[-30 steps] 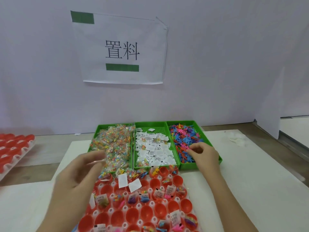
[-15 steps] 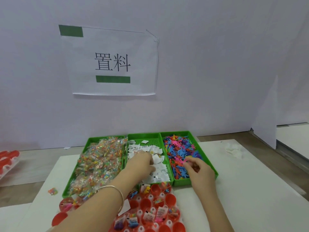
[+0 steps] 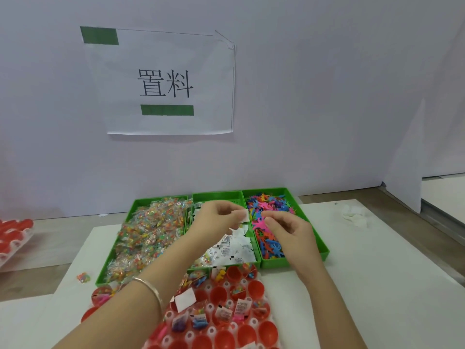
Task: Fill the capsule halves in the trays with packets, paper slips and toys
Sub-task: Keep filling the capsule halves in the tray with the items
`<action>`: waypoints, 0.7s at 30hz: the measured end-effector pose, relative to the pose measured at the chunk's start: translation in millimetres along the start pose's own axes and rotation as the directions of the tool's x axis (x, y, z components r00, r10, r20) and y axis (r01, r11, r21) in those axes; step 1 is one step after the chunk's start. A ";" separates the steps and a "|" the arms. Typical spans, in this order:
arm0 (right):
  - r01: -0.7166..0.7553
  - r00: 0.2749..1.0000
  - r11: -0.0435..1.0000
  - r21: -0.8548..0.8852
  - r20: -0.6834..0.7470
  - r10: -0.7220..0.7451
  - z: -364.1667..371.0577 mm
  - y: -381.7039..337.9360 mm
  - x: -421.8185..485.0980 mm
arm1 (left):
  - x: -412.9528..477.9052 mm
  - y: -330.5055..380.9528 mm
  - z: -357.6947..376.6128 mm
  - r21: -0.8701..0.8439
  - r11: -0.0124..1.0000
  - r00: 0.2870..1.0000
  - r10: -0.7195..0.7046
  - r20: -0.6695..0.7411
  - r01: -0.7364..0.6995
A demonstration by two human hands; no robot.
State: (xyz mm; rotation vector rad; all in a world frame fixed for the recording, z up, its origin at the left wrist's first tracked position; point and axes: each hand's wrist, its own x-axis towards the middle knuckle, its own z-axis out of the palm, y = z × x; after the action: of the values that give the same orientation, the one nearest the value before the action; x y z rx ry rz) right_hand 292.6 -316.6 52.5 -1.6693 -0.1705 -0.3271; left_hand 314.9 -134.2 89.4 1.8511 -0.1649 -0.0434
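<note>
White paper slip [image 3: 243, 214] is pinched in my left hand [image 3: 216, 219] above the middle green tray [image 3: 216, 195]. My right hand [image 3: 292, 230] curls over the toys [image 3: 270, 244]; whether it grips one I cannot tell. Red capsule halves [image 3: 219, 293] sit just beside the trays' near edge, and the white table [image 3: 377, 273] lies open rightward.

Left hand [image 3: 217, 219], right hand [image 3: 289, 229], both curled
</note>
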 end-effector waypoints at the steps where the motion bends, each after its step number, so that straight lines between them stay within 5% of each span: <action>1: -0.005 1.000 0.998 0.056 0.016 0.004 0.5 -5.4 -1.0 | -3.5 4.9 0.7 -0.024 1.000 1.000 0.003 0.026 -0.003; 7: -0.048 0.997 0.963 0.266 0.068 0.030 2.6 -22.9 -5.2 | -18.0 21.5 5.1 -0.176 0.983 0.992 -0.040 0.118 0.060; 12: -0.046 0.997 0.973 0.226 0.070 0.031 3.9 -25.0 -7.4 | -22.9 21.1 2.6 -0.368 0.919 0.980 -0.081 0.180 0.143; 21: -0.041 0.997 0.994 0.101 0.066 0.035 14.3 -24.8 -9.1 | -31.6 23.3 1.5 -0.305 0.944 0.979 -0.071 0.192 0.129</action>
State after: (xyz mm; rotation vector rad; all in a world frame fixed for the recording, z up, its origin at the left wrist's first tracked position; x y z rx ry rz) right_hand 278.1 -298.6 71.8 -1.5804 -0.1996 -0.2328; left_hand 281.4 -137.7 109.6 1.5310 -0.1773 -0.2923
